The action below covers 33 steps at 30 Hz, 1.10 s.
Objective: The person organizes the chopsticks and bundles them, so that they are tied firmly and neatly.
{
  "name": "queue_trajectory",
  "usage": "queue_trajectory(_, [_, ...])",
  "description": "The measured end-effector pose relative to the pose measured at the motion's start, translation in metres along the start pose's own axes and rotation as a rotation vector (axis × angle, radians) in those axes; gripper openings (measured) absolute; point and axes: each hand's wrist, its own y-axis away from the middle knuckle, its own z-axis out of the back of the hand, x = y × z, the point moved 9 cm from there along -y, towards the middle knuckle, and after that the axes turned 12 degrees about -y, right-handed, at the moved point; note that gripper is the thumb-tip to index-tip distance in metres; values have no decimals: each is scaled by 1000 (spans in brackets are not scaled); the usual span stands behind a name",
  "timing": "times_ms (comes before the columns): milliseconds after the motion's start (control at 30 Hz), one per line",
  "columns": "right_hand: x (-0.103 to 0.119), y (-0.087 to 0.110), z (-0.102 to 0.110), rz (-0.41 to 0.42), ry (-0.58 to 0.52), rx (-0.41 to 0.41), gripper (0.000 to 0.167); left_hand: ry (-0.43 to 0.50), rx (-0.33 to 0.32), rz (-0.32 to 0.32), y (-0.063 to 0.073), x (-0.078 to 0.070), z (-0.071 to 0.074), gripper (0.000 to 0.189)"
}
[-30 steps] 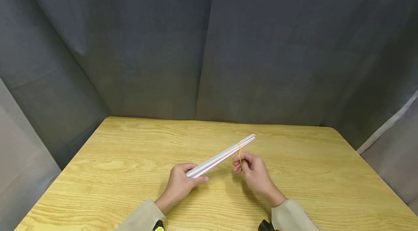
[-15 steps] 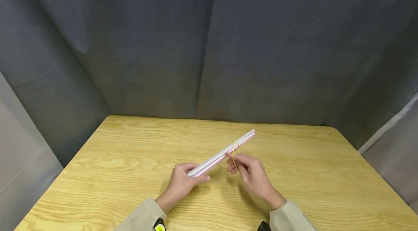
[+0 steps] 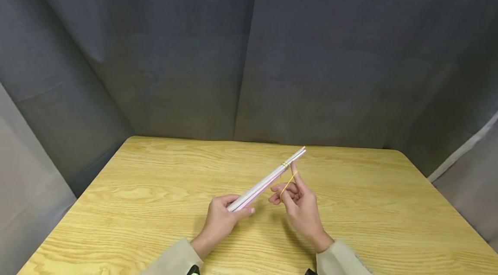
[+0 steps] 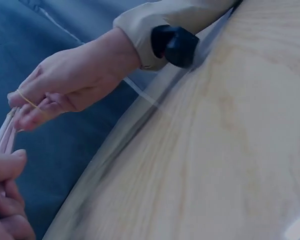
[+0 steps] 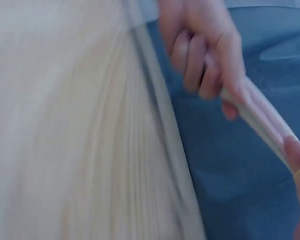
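Note:
My left hand (image 3: 218, 222) grips the lower end of a bundle of thin white and pink sticks (image 3: 257, 189), which look like straws. The bundle slants up to the right, over the table. Near its far end, turns of a yellow rubber band (image 3: 285, 164) wrap it. A loop of the same yellow band is stretched between the thumb and raised index finger of my right hand (image 3: 305, 213); that index fingertip is right at the bundle, and the other fingers are curled. In the right wrist view, the left hand (image 5: 205, 50) wraps the sticks (image 5: 264, 114).
A wood-grain table (image 3: 136, 206) lies beneath both hands. Dark grey curtain (image 3: 186, 59) hangs behind its far edge, with lighter panels (image 3: 27, 188) at the sides. Dark wrist devices sit by the sleeves, one of them (image 4: 175, 46) showing in the left wrist view.
The right index finger has straightened upward toward the bundle's far end, stretching the rubber band loop between it and the thumb. The bundle's far end has risen slightly; the left hand keeps its grip.

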Motion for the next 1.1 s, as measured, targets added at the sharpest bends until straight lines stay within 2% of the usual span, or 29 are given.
queue_trajectory(167, [-8,4,6,-280,-225,-204,56,-25,-37,-2,2,1,0,36])
queue_trajectory(300, [-11,6,7,-466,-419,-305,56,-47,-62,5,0,6,1,37])
queue_trajectory(400, [-13,7,9,-548,-545,-372,62,-52,-63,3,-2,8,2,37])
queue_trajectory(500, [-13,6,11,-580,-642,-402,69,-67,-67,-22,-3,8,3,36])
queue_trajectory(567, [-13,5,10,-588,-715,-387,75,-97,-77,-57,-3,5,4,35])
queue_trajectory(667, [-12,3,8,-583,-835,-320,80,-134,-94,-111,-2,1,6,33])
queue_trajectory(867, [-15,-3,15,-537,-1043,-230,51,-169,-101,-215,-5,-7,11,30])
queue_trajectory(1000, [-15,-7,18,-502,-1166,-85,64,-208,-77,-267,-10,-9,16,28])
queue_trajectory(1100, [-15,-6,19,-517,-1218,29,76,-237,-60,-306,-14,-11,19,27])
